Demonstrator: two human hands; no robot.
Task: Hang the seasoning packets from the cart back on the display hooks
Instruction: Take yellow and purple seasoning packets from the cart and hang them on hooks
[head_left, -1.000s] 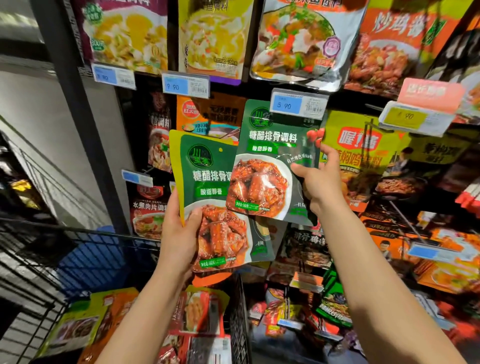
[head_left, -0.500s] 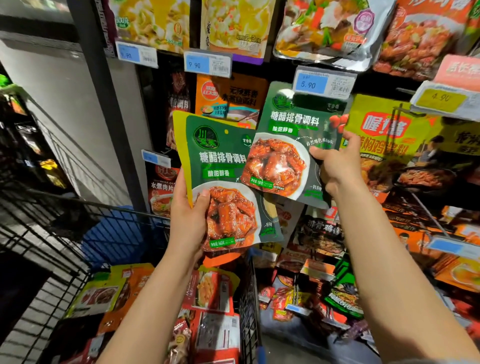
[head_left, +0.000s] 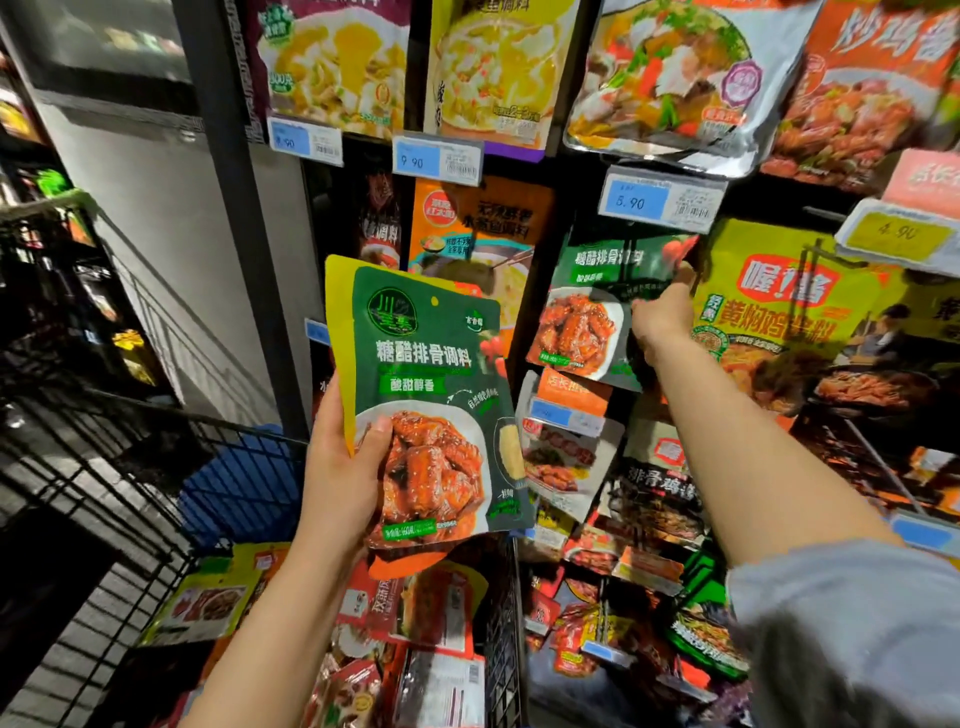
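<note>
The right hand (head_left: 661, 317) pinches a green rib-seasoning packet (head_left: 597, 306) upright against the display just under the 5.90 price tag (head_left: 660, 200), while the left hand (head_left: 343, 467) grips its twin packet (head_left: 431, 410) lower-left, above the cart (head_left: 156, 467).

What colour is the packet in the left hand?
Dark green with a yellow edge, seen in the head view: packet, left hand.

Left hand (head_left: 340, 467) low (grip curled), right hand (head_left: 662, 319) outstretched, pinching

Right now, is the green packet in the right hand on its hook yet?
Cannot tell. The right hand holds the green rib-seasoning packet up under the 5.90 price tag; the hook is hidden.
</note>
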